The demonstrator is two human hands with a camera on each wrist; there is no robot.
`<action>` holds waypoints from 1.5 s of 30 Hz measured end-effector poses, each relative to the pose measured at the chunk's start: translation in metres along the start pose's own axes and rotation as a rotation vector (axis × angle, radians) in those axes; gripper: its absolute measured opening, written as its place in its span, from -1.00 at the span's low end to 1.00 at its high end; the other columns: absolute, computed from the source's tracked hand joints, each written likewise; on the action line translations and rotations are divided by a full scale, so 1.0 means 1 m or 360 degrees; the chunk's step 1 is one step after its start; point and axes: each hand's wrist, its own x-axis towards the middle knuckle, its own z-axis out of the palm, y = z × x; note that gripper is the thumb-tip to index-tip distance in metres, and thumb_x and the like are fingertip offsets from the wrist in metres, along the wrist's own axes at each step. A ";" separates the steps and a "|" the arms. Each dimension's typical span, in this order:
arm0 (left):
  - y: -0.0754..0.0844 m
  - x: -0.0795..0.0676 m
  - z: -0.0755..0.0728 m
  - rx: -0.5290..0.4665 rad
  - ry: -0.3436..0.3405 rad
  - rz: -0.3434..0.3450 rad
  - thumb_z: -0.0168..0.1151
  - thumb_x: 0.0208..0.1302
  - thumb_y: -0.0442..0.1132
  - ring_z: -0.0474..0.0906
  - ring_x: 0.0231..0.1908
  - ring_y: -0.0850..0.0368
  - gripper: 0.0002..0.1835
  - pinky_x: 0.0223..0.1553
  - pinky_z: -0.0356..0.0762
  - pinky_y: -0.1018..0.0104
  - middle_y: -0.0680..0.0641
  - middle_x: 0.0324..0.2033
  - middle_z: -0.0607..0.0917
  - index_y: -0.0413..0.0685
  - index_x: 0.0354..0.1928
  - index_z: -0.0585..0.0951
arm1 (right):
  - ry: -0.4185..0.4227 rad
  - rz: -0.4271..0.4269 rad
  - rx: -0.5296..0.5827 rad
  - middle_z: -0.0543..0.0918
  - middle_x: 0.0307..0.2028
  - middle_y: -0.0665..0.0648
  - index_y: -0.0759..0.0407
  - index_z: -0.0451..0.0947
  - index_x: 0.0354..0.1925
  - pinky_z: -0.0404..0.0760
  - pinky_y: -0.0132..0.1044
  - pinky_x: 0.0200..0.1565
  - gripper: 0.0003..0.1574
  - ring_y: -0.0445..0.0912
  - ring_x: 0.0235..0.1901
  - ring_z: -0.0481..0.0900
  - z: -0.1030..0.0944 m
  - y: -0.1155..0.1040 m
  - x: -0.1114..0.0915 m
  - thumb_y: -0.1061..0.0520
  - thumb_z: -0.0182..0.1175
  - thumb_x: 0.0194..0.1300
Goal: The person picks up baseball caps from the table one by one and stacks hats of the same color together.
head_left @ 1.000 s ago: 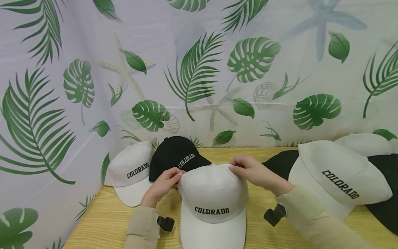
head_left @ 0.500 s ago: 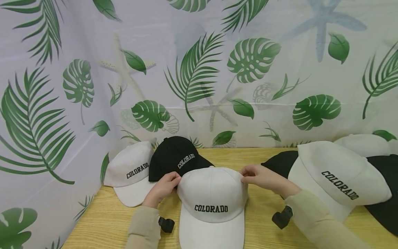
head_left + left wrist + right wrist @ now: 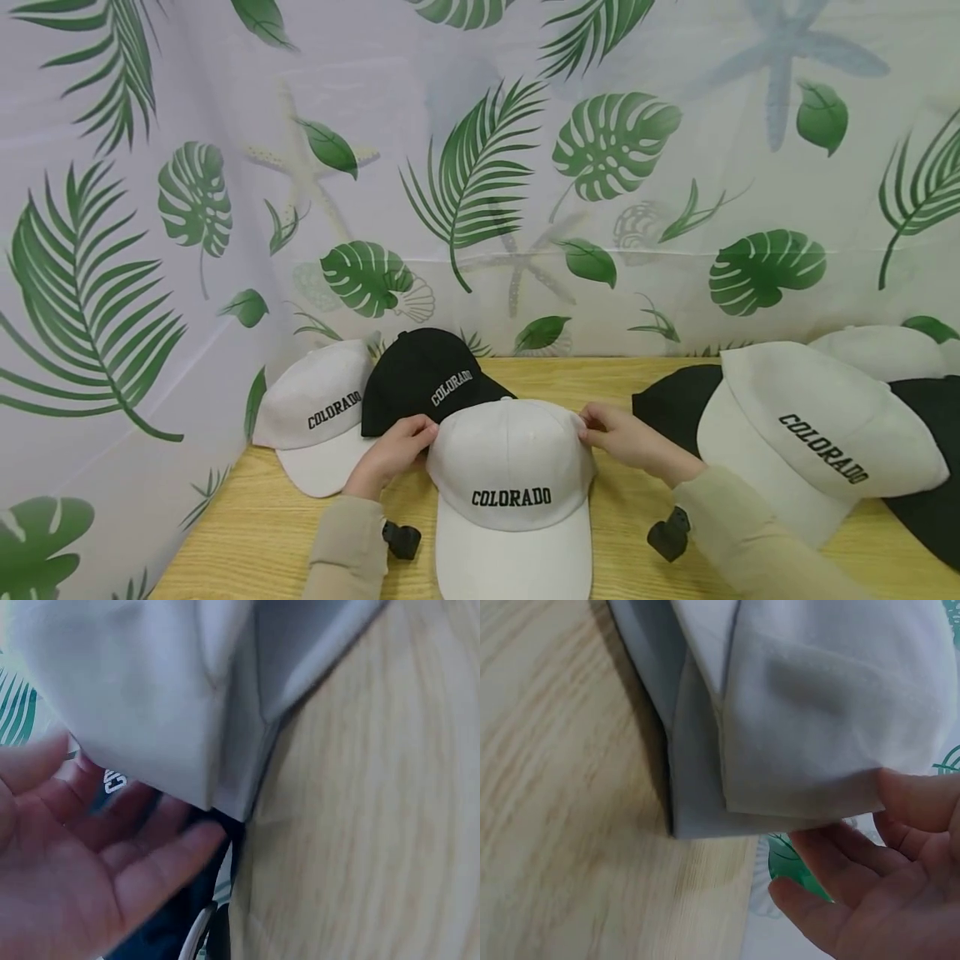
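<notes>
A white baseball cap (image 3: pixel 510 458) lettered COLORADO stands on the wooden table, its brim pointing toward me. At the cap's left side, my left hand (image 3: pixel 393 454) pinches the crown between thumb and forefinger. My right hand (image 3: pixel 637 442) does the same on the opposite side. In the left wrist view, the remaining fingers (image 3: pixel 150 877) are spread below the cap's folded edge. The right wrist view has the thumb (image 3: pixel 919 799) on the outer fabric and the other fingers behind the cap. A black cap (image 3: pixel 420 375) sits behind, partly covered by the white one.
Another white cap (image 3: pixel 322 417) leans against the black one at the left. On the right, a large white cap (image 3: pixel 840 417) overlaps black caps (image 3: pixel 678 404), with one more white cap (image 3: pixel 877 346) behind. A leaf-patterned cloth (image 3: pixel 480 167) hangs behind the table (image 3: pixel 562 375).
My right hand has slid outward from the crown's top to its right side. The left hand has shifted slightly down along the left side. The cap's crown now looks smoother and wider at the top.
</notes>
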 end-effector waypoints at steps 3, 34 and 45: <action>0.001 0.001 0.000 -0.0088 -0.0003 0.0016 -0.05 0.31 -0.29 0.39 -0.32 0.11 -0.84 -0.26 0.47 0.17 -0.07 -0.37 0.45 -0.27 -0.33 0.44 | 0.0020 0.0014 0.0001 0.47 -0.30 0.11 0.26 0.35 -0.34 0.40 -0.20 -0.27 -0.95 -0.05 -0.29 0.37 0.002 0.000 0.001 0.28 -0.03 0.29; 0.001 -0.006 -0.015 0.0097 -0.0065 -0.0038 0.18 0.15 -0.25 0.44 -0.29 0.11 -0.76 -0.33 0.49 0.14 -0.07 -0.28 0.55 -0.23 -0.17 0.49 | 0.0037 0.0033 0.0097 0.39 0.02 0.34 0.37 0.26 0.06 0.43 -0.05 -0.08 -0.30 0.20 0.02 0.36 0.004 0.001 -0.017 -0.09 0.16 0.15; 0.006 -0.007 -0.012 0.0101 -0.0131 0.0007 0.19 0.14 -0.25 0.45 -0.29 0.10 -0.72 -0.33 0.50 0.16 -0.09 -0.26 0.54 -0.25 -0.14 0.47 | 0.0120 0.0059 0.0207 0.32 0.06 0.41 0.38 0.20 0.13 0.47 -0.05 -0.13 -0.17 0.27 0.01 0.35 0.017 0.006 -0.018 -0.10 0.24 0.07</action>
